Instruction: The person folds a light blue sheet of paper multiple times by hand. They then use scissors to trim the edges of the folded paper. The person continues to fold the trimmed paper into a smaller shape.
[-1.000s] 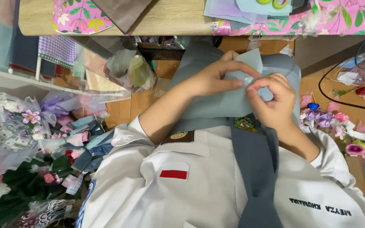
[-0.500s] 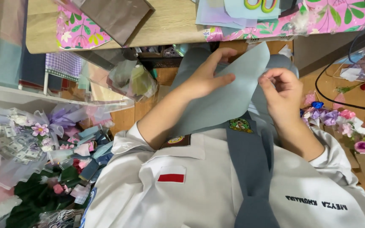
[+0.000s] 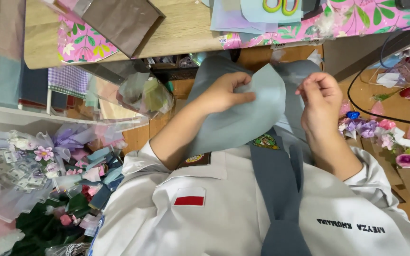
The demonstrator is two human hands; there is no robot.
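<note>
Below wooden table [image 3: 186, 33], grey-blue paper [image 3: 247, 114] between left-hand fingers [image 3: 243, 90].

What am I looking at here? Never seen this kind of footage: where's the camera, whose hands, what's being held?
There is no machine here. A camera worn on a person's head looks down over their own chest, so the white shirt and grey-blue tie fill the lower part of the picture, seen upside down. This is the only view.

The left hand pinches a curved sheet of grey-blue paper at its upper edge. The right hand is raised just beside the sheet with its fingers curled; whether it touches the paper cannot be told.

At the top is a wooden table with pink floral wrapping paper, a brown sheet and pale cut paper. On the left lies a wrapped flower bouquet; on the right, small paper flowers and a black cable lie on the floor.
</note>
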